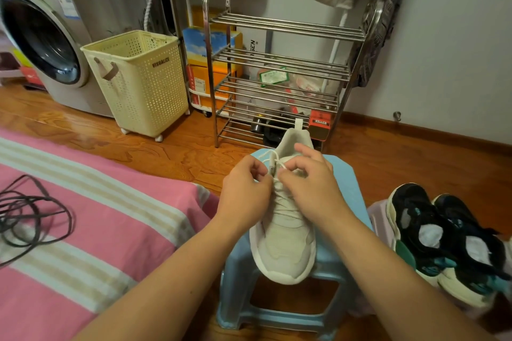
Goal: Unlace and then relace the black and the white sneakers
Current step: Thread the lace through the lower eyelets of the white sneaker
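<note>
White sneaker (282, 241) on blue stool (352, 188), toe toward me | my left hand (245, 188) and right hand (310, 183) both pinch its white lace (279, 165) near the top eyelets | black sneakers (443, 235) right, on another stool | loose black laces (36, 216) on bed (110, 230).

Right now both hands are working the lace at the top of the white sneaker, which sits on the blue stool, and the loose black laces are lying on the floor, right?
Not quite. The head view shows the loose black laces on the pink striped bedspread, not the floor. The rest holds: left hand and right hand both pinch the white lace at the top of the white sneaker on the blue stool.
</note>
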Motion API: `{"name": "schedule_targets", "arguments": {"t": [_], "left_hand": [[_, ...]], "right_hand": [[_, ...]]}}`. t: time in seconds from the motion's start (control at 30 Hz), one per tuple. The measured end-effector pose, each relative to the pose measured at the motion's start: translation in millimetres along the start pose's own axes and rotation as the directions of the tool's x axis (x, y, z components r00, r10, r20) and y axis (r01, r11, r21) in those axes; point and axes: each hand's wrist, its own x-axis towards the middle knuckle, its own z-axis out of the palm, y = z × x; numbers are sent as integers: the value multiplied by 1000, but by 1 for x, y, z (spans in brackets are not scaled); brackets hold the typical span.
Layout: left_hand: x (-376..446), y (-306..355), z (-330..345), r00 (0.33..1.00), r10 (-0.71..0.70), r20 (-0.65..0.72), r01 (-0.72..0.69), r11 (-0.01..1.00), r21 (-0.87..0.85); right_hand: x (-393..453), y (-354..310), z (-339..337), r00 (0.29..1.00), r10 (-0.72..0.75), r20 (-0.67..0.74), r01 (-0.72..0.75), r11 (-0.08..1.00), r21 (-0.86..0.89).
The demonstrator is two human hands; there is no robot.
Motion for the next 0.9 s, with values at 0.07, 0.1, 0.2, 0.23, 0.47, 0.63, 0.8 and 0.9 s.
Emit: {"name": "schedule_targets", "arguments": {"t": [0.07, 0.1, 0.2, 0.23, 0.47, 0.63, 0.8, 0.9], "left_hand": [[-3, 5, -6, 1000, -3, 28, 5, 997, -81], [-5, 10, -10, 995, -50, 81, 62, 986, -153], [-10, 30, -24, 908, -197, 369, 358, 822, -442], [-11, 34, -29, 870, -190, 456, 423, 763, -488], [14, 21, -79, 868, -230, 440, 493, 300, -816], [38, -17, -110, 888, -437, 142, 318, 361, -877], [37, -43, -106, 919, -374, -123, 332, 905, -266], [19, -6, -81, 995, -83, 53, 76, 989, 124]], "right_hand": [[-13, -6, -9, 991, -127, 48, 124, 991, 55], [-18, -6, -12, 977, -196, 82, 193, 980, 43], [-25, 4, -19, 919, -319, 231, 364, 913, -185], [-24, 10, -19, 900, -334, 280, 406, 876, -260], [-21, 32, -28, 877, -316, 362, 437, 838, -326], [-19, 32, -27, 872, -314, 375, 446, 826, -346], [-17, 29, -28, 900, -320, 297, 404, 868, -288], [-10, 24, -31, 940, -322, 110, 339, 912, -231]]}}
